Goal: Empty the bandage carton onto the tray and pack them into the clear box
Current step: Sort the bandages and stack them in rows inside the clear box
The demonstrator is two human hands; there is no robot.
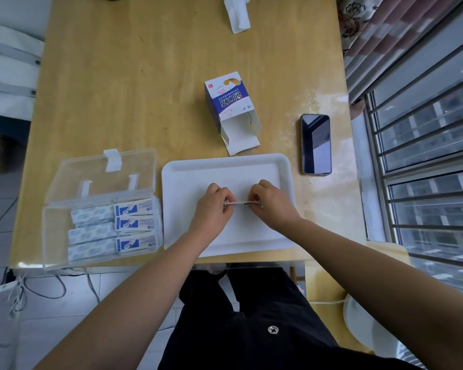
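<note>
Holding a thin flat stack of paper-wrapped bandages (242, 202) edge-on over the middle of the white rectangular plastic tray (195, 172), gripped at both ends. Pinching the stack's 9 o'clock end with the left hand (215, 206), with fingers curled in and bunched together against the thumb. Pinching the 3 o'clock end with the right hand (274, 205), with fingers likewise curled and pressed close. Cannot tell whether the stack touches the tray floor or hangs just above it. Set just beside the tray at its 9 o'clock: a clear rectangular plastic box (52, 236), with its hinged transparent lid (104, 172) thrown back toward 12 o'clock and a white latch on the lid's far edge. Packed flat inside the box: rows of wrapped bandages (112, 225), pale blue-patterned toward 9 o'clock, white with blue print toward 3 o'clock. Lying on its side at 12 o'clock of the tray: a white and dark-blue cardboard bandage carton (226, 102), with its flaps open toward 6 o'clock and the longest flap reaching close to the tray rim; cannot tell whether touching. Lying near the tray at its 2 o'clock: a black smartphone (316, 144), dark screen up. All resting on a light wooden table (131, 89). Lying at the table's far 12 o'clock edge, well apart: a crumpled white paper (237, 14). Showing at 3 o'clock beyond the table: a grey-barred window (425, 156).
</note>
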